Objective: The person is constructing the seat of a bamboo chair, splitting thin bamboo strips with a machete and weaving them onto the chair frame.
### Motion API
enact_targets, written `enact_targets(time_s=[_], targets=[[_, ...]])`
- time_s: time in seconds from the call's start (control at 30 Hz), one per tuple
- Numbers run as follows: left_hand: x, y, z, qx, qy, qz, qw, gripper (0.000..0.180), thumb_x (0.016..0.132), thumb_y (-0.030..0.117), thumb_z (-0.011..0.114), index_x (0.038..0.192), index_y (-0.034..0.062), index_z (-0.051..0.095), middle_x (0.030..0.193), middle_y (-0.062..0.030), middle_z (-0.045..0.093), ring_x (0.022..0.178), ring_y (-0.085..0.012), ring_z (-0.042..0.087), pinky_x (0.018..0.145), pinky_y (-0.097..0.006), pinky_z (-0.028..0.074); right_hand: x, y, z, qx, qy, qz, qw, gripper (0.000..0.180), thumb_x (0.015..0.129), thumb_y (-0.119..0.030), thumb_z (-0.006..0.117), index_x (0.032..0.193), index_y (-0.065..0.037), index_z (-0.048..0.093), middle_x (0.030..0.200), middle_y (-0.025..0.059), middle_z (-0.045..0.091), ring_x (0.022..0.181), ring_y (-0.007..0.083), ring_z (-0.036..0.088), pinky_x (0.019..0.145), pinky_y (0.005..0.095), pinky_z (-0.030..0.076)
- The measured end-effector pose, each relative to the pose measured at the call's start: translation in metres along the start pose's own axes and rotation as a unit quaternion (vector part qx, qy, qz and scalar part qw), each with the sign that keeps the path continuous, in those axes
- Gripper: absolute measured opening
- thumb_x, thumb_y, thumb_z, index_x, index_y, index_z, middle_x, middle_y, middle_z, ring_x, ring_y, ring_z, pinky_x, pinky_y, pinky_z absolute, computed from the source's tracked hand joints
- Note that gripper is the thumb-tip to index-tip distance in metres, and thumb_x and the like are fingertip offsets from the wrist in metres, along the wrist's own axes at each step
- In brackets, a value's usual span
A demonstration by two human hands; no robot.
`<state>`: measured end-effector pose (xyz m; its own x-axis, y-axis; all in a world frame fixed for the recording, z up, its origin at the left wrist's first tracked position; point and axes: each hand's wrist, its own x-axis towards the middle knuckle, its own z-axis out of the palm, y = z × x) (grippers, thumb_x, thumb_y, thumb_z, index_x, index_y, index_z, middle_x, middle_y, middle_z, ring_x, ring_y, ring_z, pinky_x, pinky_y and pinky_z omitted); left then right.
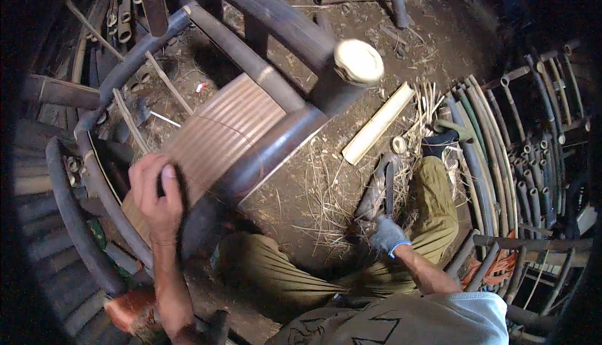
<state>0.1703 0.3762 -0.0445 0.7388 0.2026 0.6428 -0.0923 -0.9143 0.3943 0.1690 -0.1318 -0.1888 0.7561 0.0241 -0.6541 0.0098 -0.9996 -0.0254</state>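
Folded knees in olive trousers (276, 276) are sitting lowest in the view, with the pale shirt hem (439, 320) just below them. Out from there, the left hand (157, 197) is pressing flat on the slatted bamboo seat (219, 135) of a dark bamboo chair frame (269, 150) that is lying tipped over on the dirt floor (351, 25); the fingers are spread and curled over the near edge of the slats, gripping nothing separate, only steadying the panel. The right hand (387, 235), wearing a grey glove, is closing around the handle of a dark blade-like tool (381, 188) whose far end is lying among dry straw (326, 201); how tightly the fingers are closed I cannot tell.

Judging by this, the seat panel is being held in place on the frame while the tool is being picked up or set down. Any next stroke would be calling for a firm brace from the left hand and care to keep the blade clear of those fingers.

A cut pale bamboo end (358, 63) is capping the frame's thick rail, and a split pale bamboo length (378, 122) is lying beside it. Stacked green and dark bamboo poles (501, 150) are curving along the right. No packages, labels or signs are showing; only a small red-and-white scrap (201, 86) is lying on the ground beyond the seat.
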Motion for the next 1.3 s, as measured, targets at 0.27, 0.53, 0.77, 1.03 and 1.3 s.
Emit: enact_targets(time_s=[0.27, 0.53, 0.77, 1.03, 1.3], targets=[[-0.016, 0.206, 0.193, -0.221, -0.524, 0.101, 0.816, 0.029, 0.09, 0.022, 0.062, 0.111, 0.0014, 0.063, 0.111, -0.018, 0.064, 0.105, -0.0362, 0.061, 0.092, -0.043, 0.05, 0.087, 0.131, 0.084, 0.113, -0.056, 0.171, 0.977, 0.03, 0.078, -0.026, 0.073, 0.096, -0.002, 0.069, 0.097, 0.0203, 0.07, 0.092, 0.0362, 0.07, 0.082, 0.044, 0.057], [-0.104, 0.23, 0.434, -0.04, -0.496, 0.014, 0.867, 0.047, 0.088, 0.033, 0.064, 0.123, 0.0031, 0.058, 0.126, -0.0227, 0.057, 0.116, -0.04, 0.057, 0.098, -0.047, 0.047, 0.073, 0.125, 0.086, 0.296, 0.121, 0.231, 0.919, 0.031, 0.076, -0.024, 0.068, 0.098, -0.002, 0.065, 0.097, 0.0231, 0.069, 0.091, 0.0426, 0.067, 0.08, 0.047, 0.055], [-0.113, 0.202, 0.465, -0.098, -0.586, -0.147, 0.791, 0.049, 0.085, 0.022, 0.065, 0.131, 0.0091, 0.056, 0.122, -0.014, 0.063, 0.107, -0.0336, 0.062, 0.094, -0.041, 0.051, 0.045, 0.114, -0.006, 0.76, 0.063, 0.05, 0.645, 0.03, 0.082, -0.01, 0.072, 0.106, -0.002, 0.057, 0.073, 0.0029, 0.057, 0.059, 0.0135, 0.056, 0.057, 0.0317, 0.05], [-0.106, 0.238, 0.263, -0.397, -0.637, -0.415, 0.514, 0.045, 0.091, 0.013, 0.068, 0.134, 0.0098, 0.054, 0.117, 0.0033, 0.064, 0.099, -0.0093, 0.059, 0.081, -0.025, 0.048, 0.095, 0.105, -0.102, 0.948, 0.046, -0.072, 0.306, 0.027, 0.082, -0.014, 0.067, 0.107, -0.008, 0.061, 0.089, 0.0041, 0.063, 0.072, 0.0164, 0.062, 0.062, 0.0329, 0.054], [-0.085, 0.247, 0.175, -0.407, -0.66, -0.178, 0.606, 0.05, 0.094, 0.018, 0.067, 0.138, 0.0036, 0.049, 0.136, -0.0082, 0.056, 0.126, -0.0175, 0.052, 0.106, -0.035, 0.043, 0.008, 0.039, -0.09, 0.911, 0.048, -0.12, 0.392, 0.017, 0.073, -0.013, 0.071, 0.082, -0.015, 0.056, 0.072, -0.0044, 0.05, 0.063, 0.011, 0.048, 0.059, 0.0294, 0.041]])
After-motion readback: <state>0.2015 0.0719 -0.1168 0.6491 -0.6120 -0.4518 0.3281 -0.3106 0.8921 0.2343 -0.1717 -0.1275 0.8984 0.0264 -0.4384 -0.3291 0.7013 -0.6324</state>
